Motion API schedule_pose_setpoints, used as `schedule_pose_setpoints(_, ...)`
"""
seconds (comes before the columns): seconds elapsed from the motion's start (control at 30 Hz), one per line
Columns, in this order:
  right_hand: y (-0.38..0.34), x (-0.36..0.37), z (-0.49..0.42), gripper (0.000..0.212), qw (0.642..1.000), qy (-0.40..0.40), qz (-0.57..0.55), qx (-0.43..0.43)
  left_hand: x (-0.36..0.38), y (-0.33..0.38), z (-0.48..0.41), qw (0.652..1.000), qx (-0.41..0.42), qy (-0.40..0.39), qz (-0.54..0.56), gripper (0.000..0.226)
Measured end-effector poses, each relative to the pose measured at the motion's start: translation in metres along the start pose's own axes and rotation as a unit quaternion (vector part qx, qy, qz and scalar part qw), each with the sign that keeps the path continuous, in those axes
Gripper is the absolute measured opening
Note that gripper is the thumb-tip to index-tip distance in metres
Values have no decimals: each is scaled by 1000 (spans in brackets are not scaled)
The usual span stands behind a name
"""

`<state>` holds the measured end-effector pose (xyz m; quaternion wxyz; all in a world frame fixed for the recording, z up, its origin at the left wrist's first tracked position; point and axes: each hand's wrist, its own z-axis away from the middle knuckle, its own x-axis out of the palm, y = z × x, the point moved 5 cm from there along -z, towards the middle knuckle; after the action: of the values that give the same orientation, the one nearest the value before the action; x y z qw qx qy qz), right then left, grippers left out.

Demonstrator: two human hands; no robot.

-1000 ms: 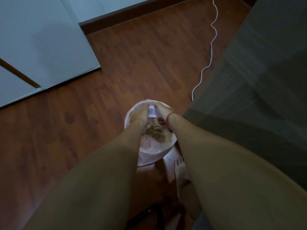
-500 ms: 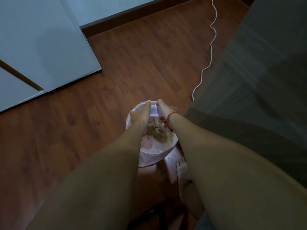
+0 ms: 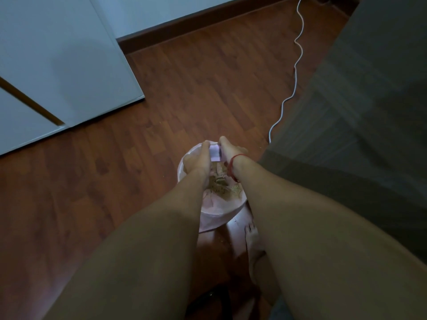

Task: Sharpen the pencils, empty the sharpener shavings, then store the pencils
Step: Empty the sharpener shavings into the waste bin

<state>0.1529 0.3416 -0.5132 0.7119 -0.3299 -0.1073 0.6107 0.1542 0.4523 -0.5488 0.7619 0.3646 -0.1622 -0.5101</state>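
Above bin [image 3: 209, 218], sharpener [image 3: 215, 153] gripped between left hand [image 3: 198, 160] and right hand [image 3: 231, 150].

Both bare forearms are stretching forward and down, lying close together at the wrists. The left grip [image 3: 196, 159] and the right grip [image 3: 231, 150] are sitting side by side, each curling its fingers onto one side of the small sharpener [image 3: 215, 153], holding it between them.

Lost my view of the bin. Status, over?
Left hand, right hand both grip lilac sharpener above bin. Shavings in bin. White cable on floor, clear of it.
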Motion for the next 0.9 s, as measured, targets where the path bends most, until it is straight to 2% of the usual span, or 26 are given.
schedule_pose_setpoints(0.07, -1, 0, 3, 58, 1000, -4, 2, -4, -1, 7, 6, 1000, 9, 3, -13, 58)
schedule_pose_setpoints(0.13, -5, -2, 6, 40, 1000, -5, -4, -13, -4, 11, 11, 1000, 15, 20, -15, 66)
schedule_pose_setpoints(0.2, -6, -4, 7, 33, 1000, -12, -15, -6, -5, 9, 8, 999, 16, 34, -19, 73)
schedule_pose_setpoints(0.33, -9, -4, 14, 50, 1000, -10, -1, -2, -3, 4, 2, 1000, -4, -3, -19, 65)
schedule_pose_setpoints(0.5, 0, 1, -9, 72, 1000, 11, 26, 8, -7, 7, -1, 999, -18, 5, -37, 71)
schedule_pose_setpoints(0.6, 1, 0, -3, 68, 999, 6, 35, 14, -5, 6, 2, 999, -18, -1, -31, 66)
schedule_pose_setpoints(0.73, -5, 1, 11, 56, 1000, -5, 26, 14, -4, 2, -3, 1000, -15, 13, -3, 73)
schedule_pose_setpoints(0.83, -4, 0, 5, 69, 1000, 10, 26, 1, -5, 0, -3, 1000, -3, 24, -14, 78)
schedule_pose_setpoints(0.9, -3, -1, 6, 67, 1000, -1, 26, 7, -4, 4, 2, 1000, 7, 27, -9, 75)
